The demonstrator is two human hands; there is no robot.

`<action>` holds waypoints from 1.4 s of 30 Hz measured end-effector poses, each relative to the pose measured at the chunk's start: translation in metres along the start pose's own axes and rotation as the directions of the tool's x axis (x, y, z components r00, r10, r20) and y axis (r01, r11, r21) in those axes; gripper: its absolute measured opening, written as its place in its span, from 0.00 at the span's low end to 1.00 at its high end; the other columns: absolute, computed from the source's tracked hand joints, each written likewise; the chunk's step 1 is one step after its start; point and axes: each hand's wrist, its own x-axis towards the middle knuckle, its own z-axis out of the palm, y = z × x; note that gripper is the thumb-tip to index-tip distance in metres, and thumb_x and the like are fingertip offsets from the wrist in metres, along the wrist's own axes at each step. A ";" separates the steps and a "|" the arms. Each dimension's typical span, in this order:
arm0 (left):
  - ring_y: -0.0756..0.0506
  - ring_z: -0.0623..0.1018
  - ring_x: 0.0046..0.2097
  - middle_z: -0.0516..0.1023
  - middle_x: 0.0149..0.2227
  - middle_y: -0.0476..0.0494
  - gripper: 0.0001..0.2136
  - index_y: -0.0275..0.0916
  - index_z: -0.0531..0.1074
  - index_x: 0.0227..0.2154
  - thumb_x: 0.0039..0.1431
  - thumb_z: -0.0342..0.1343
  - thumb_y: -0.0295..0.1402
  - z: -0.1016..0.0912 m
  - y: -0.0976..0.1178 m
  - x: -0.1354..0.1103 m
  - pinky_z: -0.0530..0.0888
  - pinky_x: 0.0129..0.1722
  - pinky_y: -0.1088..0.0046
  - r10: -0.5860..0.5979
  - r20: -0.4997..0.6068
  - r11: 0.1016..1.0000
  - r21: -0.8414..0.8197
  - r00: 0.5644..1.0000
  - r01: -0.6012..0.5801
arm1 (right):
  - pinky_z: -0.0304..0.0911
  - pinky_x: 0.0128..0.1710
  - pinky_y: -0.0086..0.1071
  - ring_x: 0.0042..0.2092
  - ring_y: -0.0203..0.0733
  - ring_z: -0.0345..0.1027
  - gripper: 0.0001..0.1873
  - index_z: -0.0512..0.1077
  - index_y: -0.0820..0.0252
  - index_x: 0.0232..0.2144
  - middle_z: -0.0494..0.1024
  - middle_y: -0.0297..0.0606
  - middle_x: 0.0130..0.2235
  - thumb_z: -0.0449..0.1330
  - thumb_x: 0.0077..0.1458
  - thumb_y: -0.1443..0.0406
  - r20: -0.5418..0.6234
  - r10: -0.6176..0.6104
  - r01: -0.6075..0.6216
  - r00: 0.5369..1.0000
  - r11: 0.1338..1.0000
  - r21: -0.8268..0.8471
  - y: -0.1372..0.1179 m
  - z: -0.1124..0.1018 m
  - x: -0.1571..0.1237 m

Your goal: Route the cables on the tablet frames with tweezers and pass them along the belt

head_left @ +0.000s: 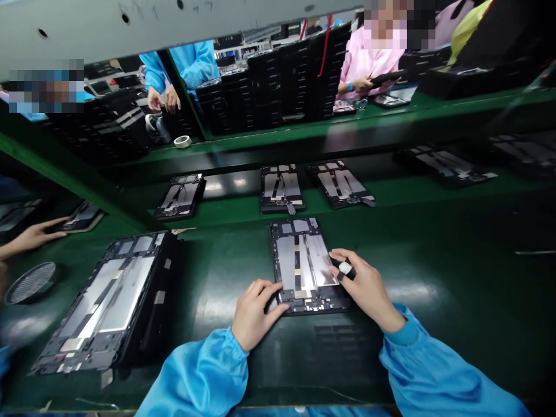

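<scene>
An opened tablet (284,258) lies on the green bench in front of me, its silver battery area, black ribbon strips and lower circuit board showing. My left hand (257,313) grips its lower left edge, with thumb and fingertips on the rim. My right hand (365,285) is at the tablet's right edge, fingers curled. A small black and white piece (344,268) shows between its thumb and fingers; its exact kind I cannot make out.
A tall stack of opened tablets (104,295) stands on the left. Behind, more opened tablets (281,186) lie along a green strip. A round mesh dish (31,282) and another person's hand (37,237) are at far left. A tape roll (182,141) sits on the far ledge.
</scene>
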 end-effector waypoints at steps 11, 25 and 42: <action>0.49 0.77 0.37 0.79 0.35 0.48 0.06 0.40 0.74 0.37 0.68 0.52 0.32 0.005 0.018 0.006 0.72 0.37 0.73 0.130 -0.050 0.982 -0.129 0.990 -0.135 | 0.69 0.43 0.35 0.42 0.44 0.76 0.15 0.74 0.55 0.46 0.82 0.38 0.40 0.59 0.57 0.73 0.414 -0.230 0.135 0.881 0.960 0.247 -0.046 0.033 -0.030; 0.48 0.75 0.36 0.76 0.33 0.49 0.04 0.41 0.75 0.34 0.65 0.56 0.31 -0.001 0.022 0.001 0.70 0.35 0.73 0.010 0.106 0.989 -0.148 0.994 0.006 | 0.66 0.44 0.34 0.39 0.42 0.76 0.17 0.72 0.55 0.45 0.81 0.32 0.34 0.59 0.54 0.75 0.451 -0.189 0.054 0.873 0.954 0.296 -0.050 0.032 -0.027; 0.44 0.74 0.41 0.77 0.46 0.40 0.13 0.35 0.70 0.51 0.70 0.45 0.26 -0.012 0.012 -0.018 0.72 0.36 0.67 0.380 0.135 0.859 0.315 0.915 -0.404 | 0.66 0.44 0.38 0.42 0.45 0.72 0.27 0.69 0.53 0.49 0.78 0.34 0.36 0.55 0.51 0.81 0.373 -0.258 0.206 0.891 0.963 0.174 -0.047 0.040 -0.037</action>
